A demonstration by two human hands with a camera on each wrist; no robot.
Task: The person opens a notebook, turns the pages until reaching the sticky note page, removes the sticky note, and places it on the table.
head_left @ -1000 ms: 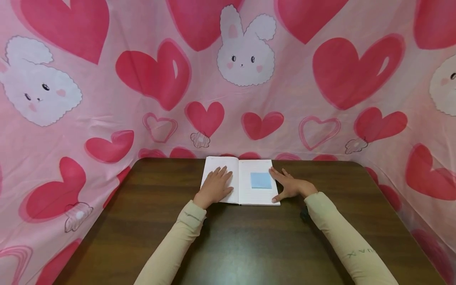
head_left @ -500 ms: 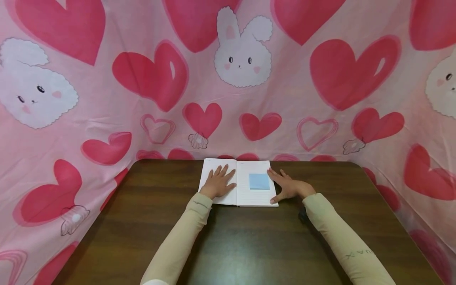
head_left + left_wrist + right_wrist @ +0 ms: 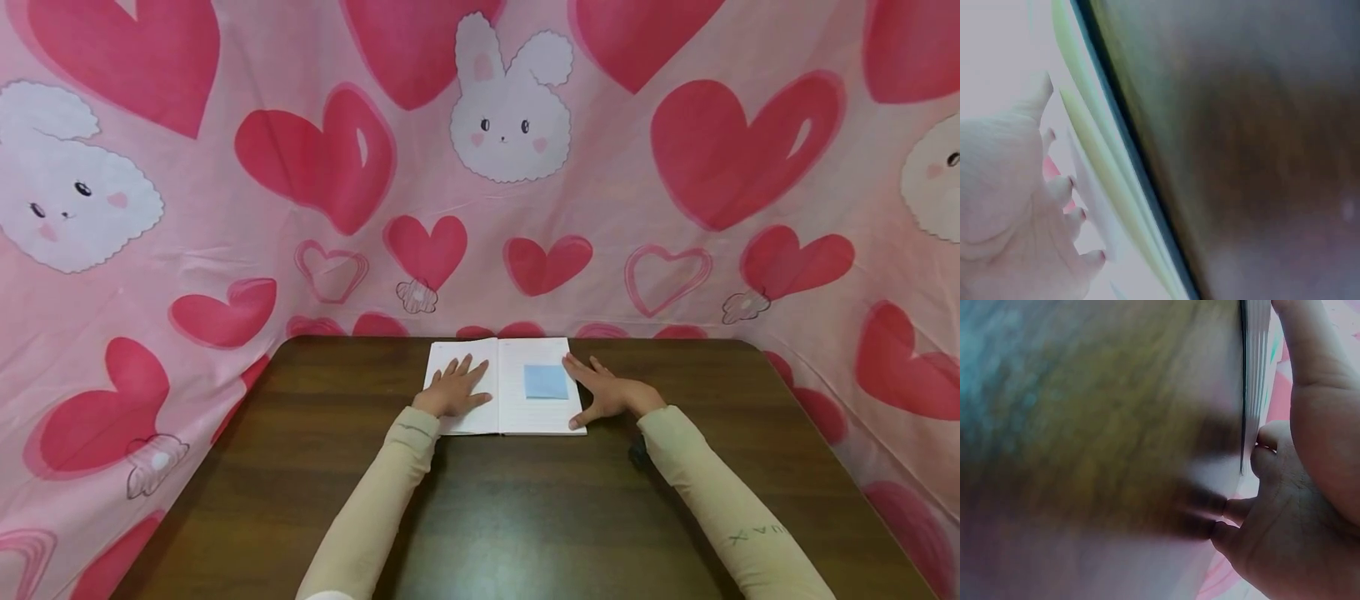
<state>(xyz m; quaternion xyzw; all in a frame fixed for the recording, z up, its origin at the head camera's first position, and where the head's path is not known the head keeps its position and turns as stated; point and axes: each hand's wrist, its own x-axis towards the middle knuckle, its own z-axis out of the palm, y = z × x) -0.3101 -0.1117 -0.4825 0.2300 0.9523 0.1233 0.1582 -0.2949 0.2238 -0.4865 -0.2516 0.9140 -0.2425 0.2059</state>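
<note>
An open notebook (image 3: 517,417) with lined white pages lies near the table's far edge. On its right page sits a light blue sticky note (image 3: 546,382). My left hand (image 3: 453,392) rests on the left page with its fingers spread. In the left wrist view, the fingertips of the left hand (image 3: 1016,194) touch the page above the notebook's dark cover edge. My right hand (image 3: 611,393) lies at the notebook's right edge, thumb and forefinger on the page margin. In the right wrist view, some other fingers of the right hand (image 3: 1297,481) reach down to the tabletop.
The notebook lies on a dark brown wooden table (image 3: 510,517) with rounded far corners. A pink curtain (image 3: 495,200) printed with hearts and rabbits hangs behind it and along both sides.
My left hand slid right across the left page, then drew back toward the near left. The left page's outer edge shifted slightly. My right hand has stayed in place.
</note>
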